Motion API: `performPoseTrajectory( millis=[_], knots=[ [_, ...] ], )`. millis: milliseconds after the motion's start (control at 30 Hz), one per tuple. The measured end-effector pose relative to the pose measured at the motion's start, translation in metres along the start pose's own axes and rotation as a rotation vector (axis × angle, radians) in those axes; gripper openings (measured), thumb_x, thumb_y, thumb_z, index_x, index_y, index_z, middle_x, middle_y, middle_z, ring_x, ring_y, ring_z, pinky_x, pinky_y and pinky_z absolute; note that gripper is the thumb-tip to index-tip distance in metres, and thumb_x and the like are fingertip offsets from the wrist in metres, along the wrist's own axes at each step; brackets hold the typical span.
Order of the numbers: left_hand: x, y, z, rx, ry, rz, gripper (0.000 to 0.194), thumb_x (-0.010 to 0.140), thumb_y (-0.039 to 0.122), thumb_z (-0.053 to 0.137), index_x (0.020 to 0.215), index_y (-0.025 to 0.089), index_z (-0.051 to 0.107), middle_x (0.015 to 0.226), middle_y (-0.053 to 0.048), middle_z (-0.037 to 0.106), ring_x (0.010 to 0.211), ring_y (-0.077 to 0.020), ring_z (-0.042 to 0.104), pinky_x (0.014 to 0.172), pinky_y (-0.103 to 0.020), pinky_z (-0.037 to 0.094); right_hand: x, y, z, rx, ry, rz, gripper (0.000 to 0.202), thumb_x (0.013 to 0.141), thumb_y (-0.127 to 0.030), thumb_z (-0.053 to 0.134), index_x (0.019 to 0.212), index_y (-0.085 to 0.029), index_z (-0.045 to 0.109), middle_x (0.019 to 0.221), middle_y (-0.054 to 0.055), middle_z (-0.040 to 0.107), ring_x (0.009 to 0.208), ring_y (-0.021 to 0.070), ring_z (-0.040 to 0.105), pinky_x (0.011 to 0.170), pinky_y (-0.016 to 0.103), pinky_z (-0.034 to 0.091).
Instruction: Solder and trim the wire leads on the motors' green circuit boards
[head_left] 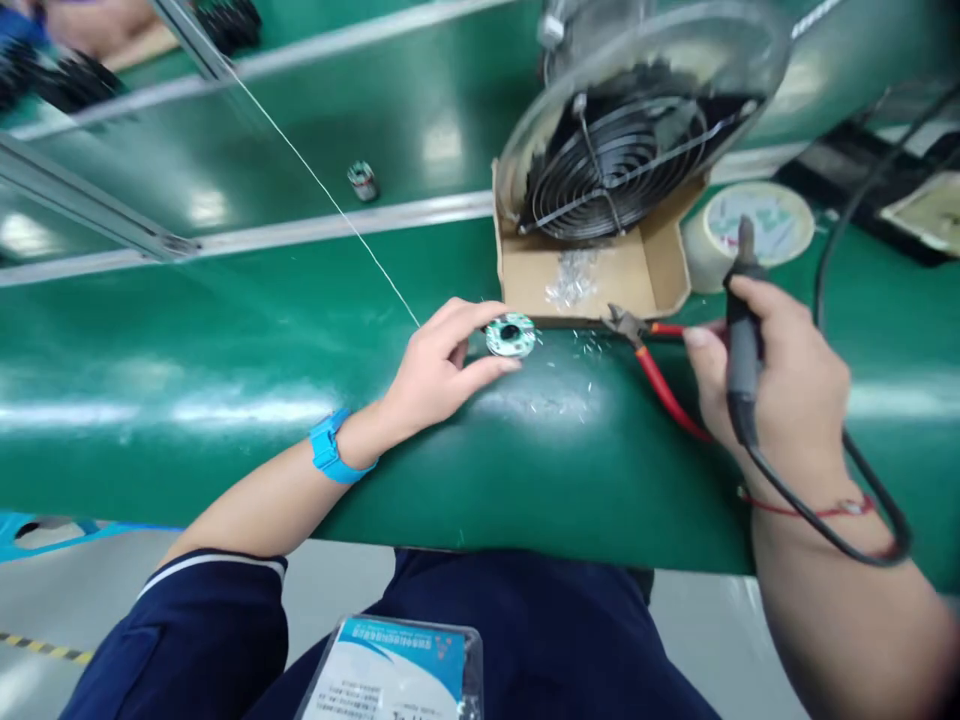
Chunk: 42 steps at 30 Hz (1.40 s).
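Observation:
My left hand (442,365) pinches a small round part with a ring-shaped green circuit board (511,336) on top, between thumb and forefinger, low over the bench. In my right hand (795,380) is a dark soldering iron (744,350), its blunt tip pointing away from me and its cable looping round the wrist. Red-handled side cutters (666,385) lie at that hand's thumb, jaws slightly apart by the box edge; whether the fingers grip them too is hidden. Tiny wire clippings (589,345) are scattered beside the round part.
A cardboard box (547,275) with clippings stands ahead, below a fan (615,170) with a clear hood. A tape roll (757,225) is to its right. Another small round part (363,180) sits farther back. A thin white cord (330,195) slants across the left.

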<state>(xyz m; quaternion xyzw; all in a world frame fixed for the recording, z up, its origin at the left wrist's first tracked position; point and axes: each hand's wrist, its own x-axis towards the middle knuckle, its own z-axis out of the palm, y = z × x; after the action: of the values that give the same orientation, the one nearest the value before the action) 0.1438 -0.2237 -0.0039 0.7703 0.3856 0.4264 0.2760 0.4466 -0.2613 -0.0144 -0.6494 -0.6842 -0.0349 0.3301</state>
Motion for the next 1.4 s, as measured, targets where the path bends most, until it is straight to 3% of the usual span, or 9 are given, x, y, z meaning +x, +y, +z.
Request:
performPoseTrajectory(
  millis=[67,133,233,300,400,500,600,800,1400],
  knots=[
    [0.016,-0.017,-0.012,0.006,0.123,-0.157,0.037,0.086,0.044,0.074,0.114,0.021,0.068,0.096,-0.003,0.07,0.056,-0.0055,0.042,0.053,-0.022,0.037,0.0,0.007,0.004,0.04,0.023,0.028,0.06,0.088,-0.054,0.054,0.135,-0.017,0.059,0.102,0.013,0.073,0.098,0.0279,0.071,0.091,0.047,0.058],
    [0.032,-0.031,-0.023,0.012,0.223,-0.281,0.031,0.085,0.036,0.074,0.11,0.019,0.068,0.098,-0.003,0.071,0.058,-0.0061,0.043,0.055,-0.022,0.036,0.0,0.012,0.007,0.088,0.029,0.114,0.065,0.082,-0.056,0.061,0.135,-0.019,0.06,0.109,0.015,0.072,0.099,0.0307,0.07,0.088,0.051,0.057],
    [0.044,-0.035,-0.03,0.042,0.205,-0.31,0.028,0.083,0.03,0.074,0.108,0.018,0.069,0.095,-0.002,0.069,0.062,-0.0073,0.045,0.059,-0.022,0.037,-0.001,0.013,0.007,0.292,0.146,0.273,0.058,0.071,-0.051,0.073,0.12,-0.021,0.068,0.104,0.013,0.072,0.083,0.0274,0.069,0.075,0.048,0.056],
    [0.04,-0.027,-0.03,0.048,0.047,-0.241,0.031,0.082,0.033,0.075,0.11,0.02,0.07,0.087,0.0,0.064,0.06,-0.007,0.041,0.058,-0.022,0.036,-0.002,0.007,0.002,0.427,0.238,0.326,0.047,0.069,-0.046,0.075,0.108,-0.02,0.069,0.093,0.01,0.071,0.07,0.0219,0.067,0.064,0.04,0.054],
    [0.024,-0.009,-0.026,0.073,-0.256,-0.133,0.037,0.083,0.042,0.076,0.113,0.021,0.07,0.084,0.001,0.06,0.059,-0.0073,0.042,0.058,-0.022,0.037,-0.007,-0.011,-0.01,0.531,0.258,0.33,0.037,0.072,-0.044,0.073,0.098,-0.02,0.065,0.08,0.004,0.066,0.059,0.0176,0.064,0.053,0.033,0.05],
    [0.012,0.002,-0.019,0.109,-0.554,-0.073,0.038,0.089,0.039,0.071,0.121,0.019,0.066,0.102,-0.005,0.067,0.082,-0.0142,0.06,0.076,-0.026,0.047,-0.014,-0.037,-0.019,0.66,0.215,0.266,0.027,0.077,-0.044,0.071,0.089,-0.021,0.063,0.071,-0.001,0.063,0.054,0.0163,0.064,0.047,0.03,0.048],
    [0.01,0.004,-0.012,0.127,-0.709,-0.049,0.038,0.093,0.032,0.066,0.127,0.017,0.062,0.114,-0.009,0.067,0.101,-0.0192,0.064,0.086,-0.027,0.047,-0.019,-0.062,-0.022,0.802,0.158,0.133,0.021,0.084,-0.042,0.067,0.082,-0.022,0.065,0.065,-0.003,0.061,0.049,0.0134,0.06,0.042,0.028,0.043],
    [0.013,-0.003,-0.005,0.135,-0.704,-0.004,0.039,0.091,0.03,0.068,0.127,0.017,0.062,0.113,-0.008,0.068,0.103,-0.021,0.065,0.084,-0.027,0.046,-0.017,-0.084,-0.015,0.718,0.083,0.028,0.02,0.088,-0.037,0.064,0.075,-0.021,0.065,0.059,-0.006,0.058,0.051,0.0095,0.058,0.048,0.026,0.043],
    [0.016,-0.01,0.003,0.096,-0.66,0.04,0.042,0.081,0.03,0.078,0.121,0.027,0.066,0.113,-0.002,0.07,0.103,-0.0241,0.068,0.08,-0.033,0.051,-0.012,-0.089,-0.015,0.518,0.128,-0.025,0.032,0.088,-0.044,0.06,0.068,-0.02,0.062,0.05,-0.003,0.055,0.045,0.0102,0.047,0.046,0.028,0.033]
  ],
)
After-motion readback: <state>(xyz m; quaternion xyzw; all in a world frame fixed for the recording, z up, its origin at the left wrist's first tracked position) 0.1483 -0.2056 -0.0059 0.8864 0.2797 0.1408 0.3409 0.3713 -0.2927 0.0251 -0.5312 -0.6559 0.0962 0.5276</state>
